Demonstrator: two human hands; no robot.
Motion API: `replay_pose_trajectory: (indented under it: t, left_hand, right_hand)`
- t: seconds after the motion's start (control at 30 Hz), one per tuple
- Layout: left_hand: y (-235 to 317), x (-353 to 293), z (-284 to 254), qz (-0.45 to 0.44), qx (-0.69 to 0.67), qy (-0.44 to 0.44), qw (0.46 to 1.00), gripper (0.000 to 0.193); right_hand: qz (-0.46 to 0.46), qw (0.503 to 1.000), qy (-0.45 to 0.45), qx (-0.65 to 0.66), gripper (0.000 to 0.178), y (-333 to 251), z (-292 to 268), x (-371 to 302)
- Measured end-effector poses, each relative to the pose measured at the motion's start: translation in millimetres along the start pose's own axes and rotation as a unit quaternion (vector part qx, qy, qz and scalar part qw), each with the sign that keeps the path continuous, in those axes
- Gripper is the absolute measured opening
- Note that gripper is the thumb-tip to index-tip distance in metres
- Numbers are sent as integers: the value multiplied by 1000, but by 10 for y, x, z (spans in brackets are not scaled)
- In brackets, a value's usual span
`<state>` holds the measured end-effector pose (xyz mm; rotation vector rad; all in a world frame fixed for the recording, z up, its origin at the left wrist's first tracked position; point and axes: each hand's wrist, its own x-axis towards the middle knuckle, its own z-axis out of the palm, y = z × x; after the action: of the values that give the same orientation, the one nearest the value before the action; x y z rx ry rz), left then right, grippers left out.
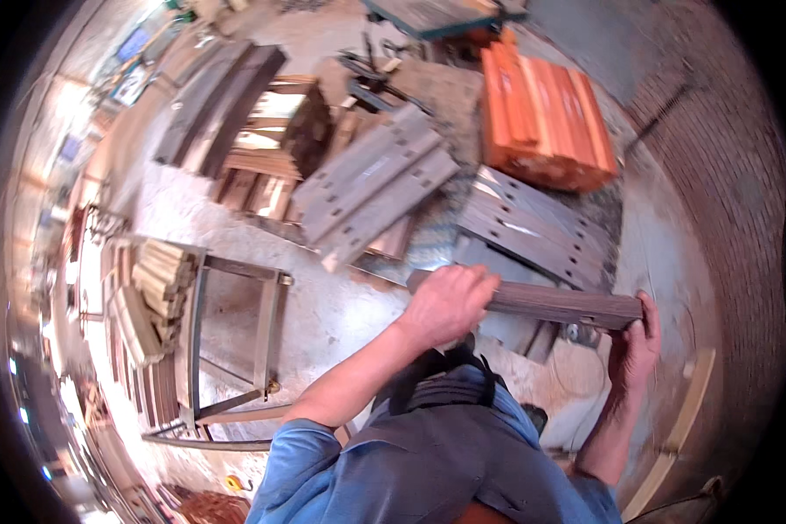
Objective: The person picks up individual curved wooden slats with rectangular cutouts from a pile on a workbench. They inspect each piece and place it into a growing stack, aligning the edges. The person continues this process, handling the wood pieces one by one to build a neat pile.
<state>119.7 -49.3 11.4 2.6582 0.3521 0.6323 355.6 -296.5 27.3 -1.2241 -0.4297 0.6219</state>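
A dark brown wooden bar [568, 304] lies crosswise in front of my body, held in both hands. Over its left part, my left hand [450, 301] is closed, knuckles up. The bar's right end rests in my right hand [639, 341], whose fingers curl round the end. A small notch or hole shows in the bar close to that hand. Just beyond it is a stack of dark boards [533, 227] with rows of small dark slots. To its left, more slotted grey-brown boards [375, 179] are stacked at an angle.
Orange-red wooden pieces [546, 113] are stacked at the back right. Clamps [371, 83] lie among the boards at the back. On the left stands a metal frame [196, 341] beside pale wooden strips [162, 288]. A brick wall [716, 166] runs along the right.
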Motion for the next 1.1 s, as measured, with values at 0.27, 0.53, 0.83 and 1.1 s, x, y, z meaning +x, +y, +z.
replay_pose_trajectory:
  t: [0.27,0.53,0.83,1.1]
  left_hand:
    - [-1058,30,-1611,-139,284,216,924,37]
    - [-2598,-26,-2939,-343,414,189,822,39]
    - [-3101,161,-2904,-323,571,-52,753,33]
    - [-3130,242,-2777,-124,547,105,821,39]
  right_hand:
    - [12,1000,22,-12,41,324,-109,171]
    - [88,988,113,-61,39,718,-40,104]
    - [140,952,234,-136,51,759,-128,-49]
    - [138,944,235,-186,43,1146,-454,127]
